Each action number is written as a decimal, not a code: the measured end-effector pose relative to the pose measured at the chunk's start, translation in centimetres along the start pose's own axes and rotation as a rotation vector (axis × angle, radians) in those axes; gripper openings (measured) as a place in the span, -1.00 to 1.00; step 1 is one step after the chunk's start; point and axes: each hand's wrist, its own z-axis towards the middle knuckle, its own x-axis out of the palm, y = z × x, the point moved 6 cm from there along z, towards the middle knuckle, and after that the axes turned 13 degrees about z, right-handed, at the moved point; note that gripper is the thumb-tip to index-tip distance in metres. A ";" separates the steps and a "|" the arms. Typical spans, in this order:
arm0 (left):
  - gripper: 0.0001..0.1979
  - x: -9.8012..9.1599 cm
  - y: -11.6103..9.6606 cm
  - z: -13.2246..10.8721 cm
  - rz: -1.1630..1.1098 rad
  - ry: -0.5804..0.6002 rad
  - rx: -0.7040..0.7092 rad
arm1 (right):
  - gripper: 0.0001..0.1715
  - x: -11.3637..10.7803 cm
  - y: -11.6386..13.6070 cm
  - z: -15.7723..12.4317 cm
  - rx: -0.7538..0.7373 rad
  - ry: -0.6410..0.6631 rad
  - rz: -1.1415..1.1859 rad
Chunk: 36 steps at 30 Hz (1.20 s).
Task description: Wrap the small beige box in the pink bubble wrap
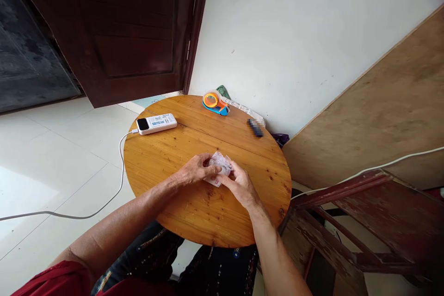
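Note:
Over the middle of the round wooden table, a small crinkled plastic packet is between my two hands. It looks whitish and see-through, with some red print at its lower edge; what it contains I cannot make out. My left hand grips its left side, with the thumb across the front. My right hand closes on its right side, the thumb along the bottom edge. Fingers cover part of the packet on both sides.
A white power bank with a white cable lies at the table's left. At the back are an orange and blue tape dispenser, a printed strip and a blurred dark object. A worn wooden chair stands right.

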 end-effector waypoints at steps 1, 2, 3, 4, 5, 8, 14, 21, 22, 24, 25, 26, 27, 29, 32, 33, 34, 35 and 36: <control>-0.55 0.0 -0.2 0.0 -0.015 0.021 0.010 | -0.38 -0.1 -0.3 0.4 0.023 0.021 0.054; -0.54 -0.1 -0.3 0.0 -0.023 0.023 0.019 | -0.37 -0.2 -0.6 0.8 0.040 0.043 0.106; -0.53 -0.2 -0.2 0.0 -0.020 0.008 0.023 | -0.37 -0.4 -0.8 1.1 0.049 0.065 0.144; -0.52 -0.3 -0.1 0.1 -0.007 -0.013 0.025 | -0.37 -0.5 -0.9 1.4 0.052 0.085 0.167; -0.53 -0.3 0.1 0.3 0.008 -0.032 0.025 | -0.39 -0.7 -0.9 1.7 0.050 0.102 0.177; -0.51 -0.1 0.8 0.8 0.025 -0.062 0.024 | -0.48 -1.1 -0.6 2.4 0.028 0.104 0.131; -0.30 0.4 2.1 1.4 -0.039 -0.131 0.028 | -0.60 -1.4 -0.1 3.4 -0.120 -0.096 -0.094; -0.30 0.0 2.0 1.4 0.046 -0.157 0.025 | -0.61 -0.5 0.9 2.8 -0.241 -0.141 -0.198; -0.31 -0.1 1.9 1.4 0.067 -0.160 0.027 | -0.62 -0.4 1.1 2.7 -0.249 -0.130 -0.200; -0.33 -0.2 1.9 1.5 0.081 -0.164 0.034 | -0.63 -0.2 1.3 2.6 -0.263 -0.123 -0.198; -0.34 -0.2 1.9 1.5 0.078 -0.170 0.036 | -0.63 -0.2 1.4 2.5 -0.267 -0.126 -0.197; -0.34 -0.2 2.0 1.6 0.070 -0.176 0.035 | -0.63 -0.1 1.3 2.6 -0.269 -0.128 -0.195; -0.34 -0.1 2.1 1.7 0.062 -0.182 0.032 | -0.63 -0.1 1.2 2.6 -0.271 -0.129 -0.193; -0.35 0.1 2.3 2.0 0.056 -0.197 0.025 | -0.63 -0.1 0.8 2.8 -0.266 -0.127 -0.187; -0.42 0.2 2.6 2.1 0.069 -0.237 0.017 | -0.61 -0.3 0.1 3.0 -0.235 -0.139 -0.201; -0.44 0.2 2.6 2.1 0.076 -0.256 0.015 | -0.60 -0.3 -0.1 3.1 -0.228 -0.147 -0.212; -0.46 0.2 2.6 2.0 0.083 -0.274 0.013 | -0.59 -0.3 -0.3 3.2 -0.226 -0.156 -0.223; -0.47 0.2 2.6 2.0 0.090 -0.290 0.009 | -0.59 -0.3 -0.4 3.2 -0.229 -0.167 -0.233; -0.48 0.2 2.6 1.9 0.097 -0.305 0.005 | -0.59 -0.3 -0.4 3.2 -0.236 -0.177 -0.239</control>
